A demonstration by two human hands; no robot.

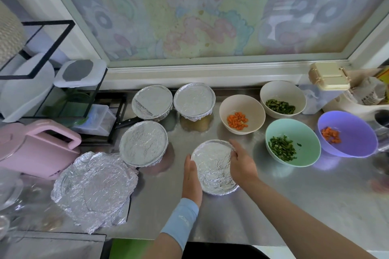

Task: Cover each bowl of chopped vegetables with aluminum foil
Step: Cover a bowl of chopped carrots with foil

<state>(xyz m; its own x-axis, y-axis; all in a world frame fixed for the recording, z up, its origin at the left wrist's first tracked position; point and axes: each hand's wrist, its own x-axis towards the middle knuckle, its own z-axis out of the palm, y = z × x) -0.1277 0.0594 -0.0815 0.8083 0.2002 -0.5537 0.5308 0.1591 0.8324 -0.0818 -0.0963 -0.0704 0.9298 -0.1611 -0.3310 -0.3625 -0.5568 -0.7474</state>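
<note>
While four uncovered bowls (pixel 250 103) wait at right, the left hand (pixel 192 176) and right hand (pixel 242 164) press straight-fingered against the foil-covered bowl's (pixel 212 166) opposite sides.

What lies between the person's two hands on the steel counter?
In the head view, a foil-covered bowl lies between the left hand and the right hand; both hands touch its foil edge.
</note>
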